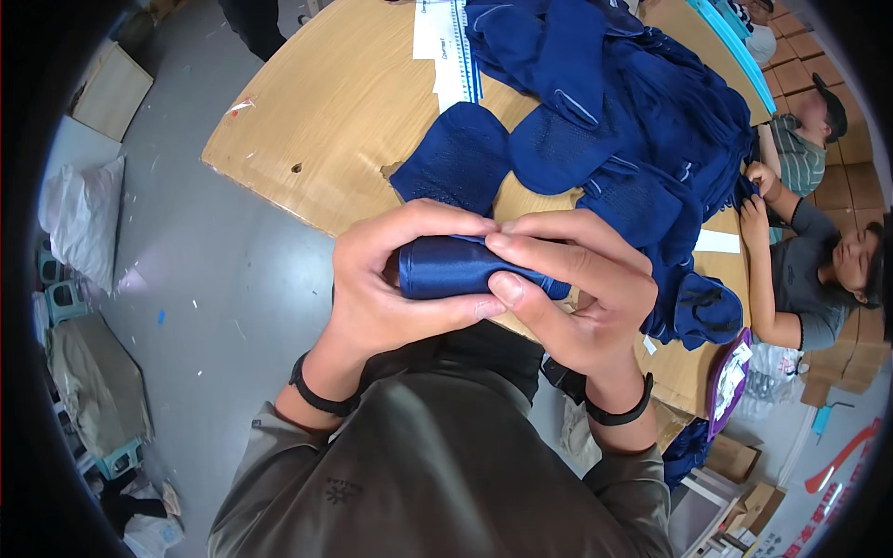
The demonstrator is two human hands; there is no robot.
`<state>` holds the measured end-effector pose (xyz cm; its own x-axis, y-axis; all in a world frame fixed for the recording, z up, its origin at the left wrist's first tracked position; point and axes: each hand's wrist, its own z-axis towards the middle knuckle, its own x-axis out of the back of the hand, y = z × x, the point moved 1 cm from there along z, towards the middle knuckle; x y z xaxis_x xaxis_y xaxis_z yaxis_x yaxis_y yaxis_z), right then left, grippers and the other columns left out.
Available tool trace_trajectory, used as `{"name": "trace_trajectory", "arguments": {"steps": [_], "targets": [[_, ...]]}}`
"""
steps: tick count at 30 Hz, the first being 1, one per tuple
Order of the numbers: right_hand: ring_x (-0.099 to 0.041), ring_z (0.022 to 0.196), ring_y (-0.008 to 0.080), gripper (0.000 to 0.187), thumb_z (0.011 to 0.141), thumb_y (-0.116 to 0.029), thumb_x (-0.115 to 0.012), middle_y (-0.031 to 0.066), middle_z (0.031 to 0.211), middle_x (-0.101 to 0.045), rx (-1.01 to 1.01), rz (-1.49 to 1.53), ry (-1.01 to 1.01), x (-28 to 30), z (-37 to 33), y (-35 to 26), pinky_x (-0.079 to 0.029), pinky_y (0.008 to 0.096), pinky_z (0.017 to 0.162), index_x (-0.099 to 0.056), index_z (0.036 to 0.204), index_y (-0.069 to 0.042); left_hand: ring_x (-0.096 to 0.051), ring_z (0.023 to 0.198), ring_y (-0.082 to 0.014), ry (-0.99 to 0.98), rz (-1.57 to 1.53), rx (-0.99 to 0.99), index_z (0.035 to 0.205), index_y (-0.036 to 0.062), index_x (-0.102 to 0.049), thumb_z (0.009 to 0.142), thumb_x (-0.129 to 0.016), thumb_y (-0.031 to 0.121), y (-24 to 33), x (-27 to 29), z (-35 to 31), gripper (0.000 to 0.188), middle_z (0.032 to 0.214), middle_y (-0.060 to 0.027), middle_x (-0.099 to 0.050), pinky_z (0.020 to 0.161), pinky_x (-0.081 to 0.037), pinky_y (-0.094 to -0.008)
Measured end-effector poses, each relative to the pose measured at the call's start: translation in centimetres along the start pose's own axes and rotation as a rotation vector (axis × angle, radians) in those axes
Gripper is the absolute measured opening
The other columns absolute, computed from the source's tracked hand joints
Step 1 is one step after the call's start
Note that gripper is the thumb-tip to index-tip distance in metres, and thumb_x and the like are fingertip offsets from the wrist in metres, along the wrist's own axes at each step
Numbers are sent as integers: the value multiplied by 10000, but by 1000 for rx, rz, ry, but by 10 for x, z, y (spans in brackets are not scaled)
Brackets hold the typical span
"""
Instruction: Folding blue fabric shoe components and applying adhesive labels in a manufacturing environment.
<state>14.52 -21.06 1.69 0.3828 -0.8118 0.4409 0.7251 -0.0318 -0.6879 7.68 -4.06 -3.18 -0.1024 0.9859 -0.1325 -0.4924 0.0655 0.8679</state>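
Note:
Both hands hold a shiny navy-blue piece of fabric (445, 268), folded or rolled into a short thick bundle, in front of my chest near the table edge. My left hand (365, 312) wraps round its left end, fingers over the top and thumb along the bottom. With thumb and fingers, my right hand (595, 298) pinches the bundle's right part, where the cloth narrows. Just beyond my hands lies a flat navy fabric piece (456, 158) with a mesh-like surface. Another rounded navy piece (558, 149) rests beside it, against the pile.
A large heap of navy fabric pieces (688, 102) covers the right of the wooden table (298, 130). A folded navy bundle with a black strap (707, 307) sits near a purple tray (727, 386). Printed white sheets (446, 56) lie at the back. Two people (805, 270) are at the right.

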Motion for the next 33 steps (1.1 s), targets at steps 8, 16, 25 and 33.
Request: {"name": "trace_trajectory", "arguments": {"steps": [8,16,25,33], "targets": [[-676,756,186,184,804,-26,-709,142,970,-707,-82,40,-28,0,8,5,-547,282,662,-741,978,25,-681,964,-175,-60,-232,195,1038,-45,-671,669,-843,-21,-14,21,9,408,1001,-149,-710,852,-545,-288],[-702,746,226,373,1012,-195,-486,192,966,-701,-414,250,128,15,10,13,-575,305,682,-706,977,105,-707,866,-317,91,-940,221,1210,-92,-548,702,-733,172,-33,46,13,601,1102,-256,-642,668,-605,-384],[-680,739,225,153,910,-60,-615,150,868,-707,-273,-77,-303,37,44,-9,-524,303,672,-738,977,-1,-687,831,-333,426,-1015,296,1306,-37,-478,759,-696,245,-40,75,13,653,1177,-238,-610,576,-582,-359],[-525,1172,368,423,877,-139,-643,193,1267,-547,-152,-392,-260,-26,88,82,-427,404,1011,-555,1256,29,-685,821,-301,502,-630,200,1254,15,-514,722,-761,218,-53,82,3,621,1165,-201,-610,546,-575,-326]]}}
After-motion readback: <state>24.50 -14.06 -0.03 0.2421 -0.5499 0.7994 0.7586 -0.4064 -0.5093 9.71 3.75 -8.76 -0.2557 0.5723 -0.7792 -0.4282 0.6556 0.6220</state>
